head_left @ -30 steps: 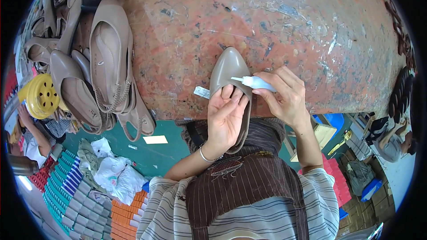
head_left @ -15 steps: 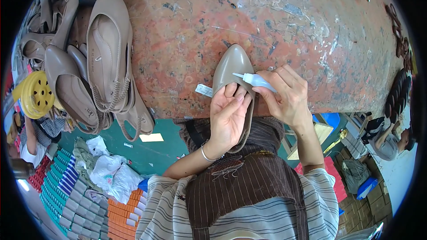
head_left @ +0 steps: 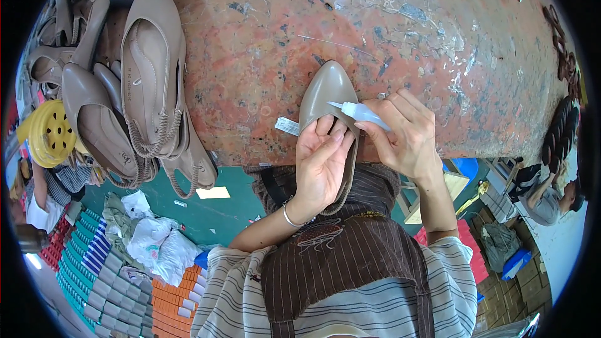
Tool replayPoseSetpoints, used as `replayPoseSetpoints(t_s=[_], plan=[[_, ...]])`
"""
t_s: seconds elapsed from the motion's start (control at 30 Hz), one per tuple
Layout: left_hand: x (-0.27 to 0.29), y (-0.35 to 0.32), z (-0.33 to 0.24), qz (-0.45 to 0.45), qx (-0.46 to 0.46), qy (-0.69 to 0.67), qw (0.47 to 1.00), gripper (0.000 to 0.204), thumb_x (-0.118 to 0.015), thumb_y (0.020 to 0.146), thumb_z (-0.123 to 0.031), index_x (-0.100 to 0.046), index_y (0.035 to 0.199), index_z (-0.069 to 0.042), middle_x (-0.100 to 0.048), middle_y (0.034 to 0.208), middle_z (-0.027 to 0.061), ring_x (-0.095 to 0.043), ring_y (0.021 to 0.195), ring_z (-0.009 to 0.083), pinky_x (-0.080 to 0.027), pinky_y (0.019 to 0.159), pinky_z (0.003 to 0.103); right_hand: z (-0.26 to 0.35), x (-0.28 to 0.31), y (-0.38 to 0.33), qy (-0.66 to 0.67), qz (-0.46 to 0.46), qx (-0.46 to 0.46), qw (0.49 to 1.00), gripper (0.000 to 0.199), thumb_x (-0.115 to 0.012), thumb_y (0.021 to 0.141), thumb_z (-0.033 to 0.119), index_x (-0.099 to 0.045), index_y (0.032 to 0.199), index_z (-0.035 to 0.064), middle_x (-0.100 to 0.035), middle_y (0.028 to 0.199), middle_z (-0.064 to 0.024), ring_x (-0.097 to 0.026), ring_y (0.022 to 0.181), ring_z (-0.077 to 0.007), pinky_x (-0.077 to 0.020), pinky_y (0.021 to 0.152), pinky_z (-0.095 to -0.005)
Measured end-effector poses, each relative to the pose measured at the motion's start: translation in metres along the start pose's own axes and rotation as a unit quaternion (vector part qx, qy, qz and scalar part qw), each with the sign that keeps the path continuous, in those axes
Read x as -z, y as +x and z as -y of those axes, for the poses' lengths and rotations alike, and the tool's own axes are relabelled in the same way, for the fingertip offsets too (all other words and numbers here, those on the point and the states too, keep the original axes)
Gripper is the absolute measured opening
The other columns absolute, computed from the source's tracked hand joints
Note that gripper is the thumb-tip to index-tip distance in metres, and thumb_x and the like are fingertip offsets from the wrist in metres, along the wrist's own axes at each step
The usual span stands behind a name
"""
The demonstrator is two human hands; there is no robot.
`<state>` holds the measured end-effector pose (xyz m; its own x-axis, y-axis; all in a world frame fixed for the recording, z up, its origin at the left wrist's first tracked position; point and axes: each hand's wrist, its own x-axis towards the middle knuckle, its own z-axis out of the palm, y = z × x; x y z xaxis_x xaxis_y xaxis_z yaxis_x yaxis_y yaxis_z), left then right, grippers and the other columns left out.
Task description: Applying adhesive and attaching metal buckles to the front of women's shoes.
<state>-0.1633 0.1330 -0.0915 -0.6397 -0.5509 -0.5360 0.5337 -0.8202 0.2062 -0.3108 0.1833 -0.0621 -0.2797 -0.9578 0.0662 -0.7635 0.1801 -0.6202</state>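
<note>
A taupe pointed shoe (head_left: 328, 97) lies at the near edge of the worn reddish bench (head_left: 400, 37), toe pointing far, its heel end overhanging toward the person's lap. The left hand (head_left: 320, 166) is closed over the shoe's opening, fingers pressed down inside it, which seems to pin the shoe flat and hold the lining steady. The right hand (head_left: 407, 134) grips a small white squeeze bottle (head_left: 363, 112), its nozzle tipped left and down so the tip meets the shoe's rim just beside the left fingertips, apparently to place a drop exactly there. A small white tag (head_left: 287, 126) lies on the bench just left of the shoe. Well to the left, a pile of matching slingback shoes (head_left: 131, 100) rests on the bench, out of the hands' way.
</note>
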Motion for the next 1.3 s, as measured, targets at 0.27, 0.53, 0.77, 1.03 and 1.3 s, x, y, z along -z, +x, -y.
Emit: replayPoseSetpoints(t_s=[0.27, 0.53, 0.77, 1.03, 1.3], plan=[[-0.005, -0.001, -0.001, -0.015, 0.004, 0.000, 1.000, 0.032, -0.047, 0.087, 0.009, -0.043, 0.118, 0.001, -0.050, 0.117, 0.0091, -0.048, 0.113, 0.0189, -0.038, 0.102, 0.035, -0.006, 0.001, -0.010, 0.022, -0.009, -0.025, 0.999, 0.019, -0.073, 0.071, 0.014, -0.065, 0.085, 0.0041, -0.059, 0.072, -0.0077, -0.055, 0.064, -0.0254, -0.0457, 0.054, -0.0346], [-0.003, -0.001, 0.001, -0.045, 0.005, -0.001, 0.999, 0.015, -0.049, 0.087, 0.009, -0.046, 0.090, -0.006, -0.043, 0.087, -0.0010, -0.045, 0.088, 0.0116, -0.038, 0.095, 0.032, -0.052, 0.003, -0.032, 0.222, -0.214, -0.210, 0.928, 0.016, -0.064, 0.082, 0.005, -0.063, 0.097, 0.0001, -0.066, 0.090, -0.0062, -0.059, 0.082, -0.0128, -0.0453, 0.076, -0.0265], [0.003, -0.002, 0.001, -0.050, 0.008, -0.023, 0.998, 0.015, -0.051, 0.085, 0.009, -0.048, 0.085, -0.007, -0.045, 0.084, -0.0021, -0.047, 0.086, 0.0121, -0.039, 0.093, 0.033, -0.113, 0.007, -0.023, -0.016, -0.328, -0.212, 0.921, 0.024, -0.054, 0.091, 0.004, -0.050, 0.113, -0.0057, -0.056, 0.122, -0.0196, -0.053, 0.114, -0.0222, -0.0401, 0.096, -0.0319], [0.003, -0.003, 0.000, -0.034, -0.003, -0.017, 0.999, 0.009, -0.052, 0.086, 0.004, -0.052, 0.086, -0.005, -0.054, 0.085, 0.0000, -0.049, 0.084, 0.0137, -0.038, 0.096, 0.035, -0.022, -0.017, -0.021, 0.046, -0.415, -0.216, 0.883, 0.033, -0.065, 0.082, 0.008, -0.052, 0.111, -0.0008, -0.055, 0.110, -0.0138, -0.053, 0.101, -0.0248, -0.0414, 0.090, -0.0363], [0.010, -0.003, 0.005, -0.066, 0.005, -0.030, 0.997, 0.010, -0.051, 0.086, 0.003, -0.057, 0.092, -0.002, -0.060, 0.094, 0.0040, -0.052, 0.108, 0.0217, -0.031, 0.107, 0.047, -0.062, -0.020, 0.161, -0.149, -0.284, -0.086, 0.943, 0.032, -0.068, 0.078, 0.016, -0.062, 0.108, 0.0058, -0.056, 0.094, -0.0148, -0.056, 0.091, -0.0313, -0.0463, 0.077, -0.0394]])
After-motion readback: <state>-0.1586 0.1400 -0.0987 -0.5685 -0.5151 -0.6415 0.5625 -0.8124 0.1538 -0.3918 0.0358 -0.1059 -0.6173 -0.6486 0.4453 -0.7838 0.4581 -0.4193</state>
